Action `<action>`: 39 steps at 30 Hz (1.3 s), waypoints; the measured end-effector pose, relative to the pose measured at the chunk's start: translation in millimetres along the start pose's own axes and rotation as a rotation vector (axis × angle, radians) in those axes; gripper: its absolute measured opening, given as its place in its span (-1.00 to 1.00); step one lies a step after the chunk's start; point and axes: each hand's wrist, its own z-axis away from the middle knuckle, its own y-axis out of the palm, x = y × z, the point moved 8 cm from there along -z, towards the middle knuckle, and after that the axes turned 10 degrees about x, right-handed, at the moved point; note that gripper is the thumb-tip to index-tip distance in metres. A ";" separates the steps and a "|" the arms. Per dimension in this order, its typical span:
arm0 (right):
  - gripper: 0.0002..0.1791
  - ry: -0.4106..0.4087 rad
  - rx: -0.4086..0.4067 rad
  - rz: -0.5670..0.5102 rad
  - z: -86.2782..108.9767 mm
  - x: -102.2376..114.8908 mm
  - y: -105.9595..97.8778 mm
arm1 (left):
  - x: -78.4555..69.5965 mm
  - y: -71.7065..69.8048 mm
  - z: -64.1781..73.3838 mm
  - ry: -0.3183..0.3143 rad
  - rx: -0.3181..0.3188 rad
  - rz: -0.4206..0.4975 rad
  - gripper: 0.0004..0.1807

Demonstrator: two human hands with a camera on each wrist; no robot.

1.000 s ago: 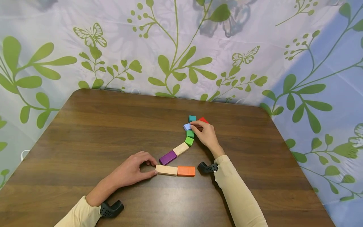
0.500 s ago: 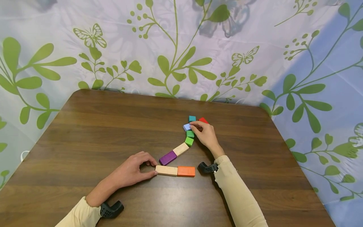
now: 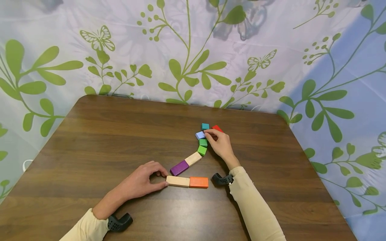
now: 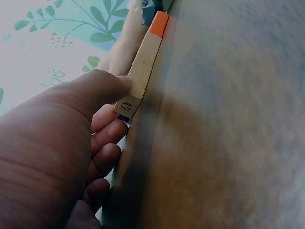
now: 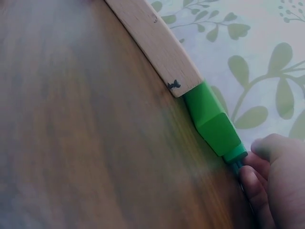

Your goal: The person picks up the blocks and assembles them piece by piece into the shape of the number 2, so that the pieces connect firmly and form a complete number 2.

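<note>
In the head view my left hand (image 3: 141, 179) pinches the left end of a plain wooden block (image 3: 178, 181), which lies end to end with an orange block (image 3: 199, 182). The left wrist view has the thumb against this wooden block (image 4: 143, 67), marked 49. My right hand (image 3: 221, 144) holds a light blue block (image 3: 200, 135) between thumb and fingers; its right side is hidden. Dark green (image 3: 203, 143) and light green (image 3: 202, 150) blocks follow it toward me. A second plain block (image 3: 193, 159) and a purple block (image 3: 179, 167) continue the line.
Just beyond the light blue block sits a teal block (image 3: 205, 126). A red block (image 3: 217, 128) lies partly hidden behind the right hand. Everything is on a brown wooden table (image 3: 120, 134), with a leaf-patterned cloth (image 3: 126, 50) behind its far edge.
</note>
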 end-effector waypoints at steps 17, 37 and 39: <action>-0.77 0.036 -0.002 -0.009 15.5 -7.6 -6.5 | 2.5 0.3 -0.4 0.009 -0.011 0.003 -0.78; -0.77 0.081 0.001 -0.071 17.3 -7.3 -8.0 | 3.8 -5.8 -1.6 -0.015 -0.060 0.074 -0.84; -0.78 0.078 -0.001 -0.067 17.2 -7.1 -8.3 | 4.0 -7.3 -1.6 -0.016 -0.069 0.083 -0.84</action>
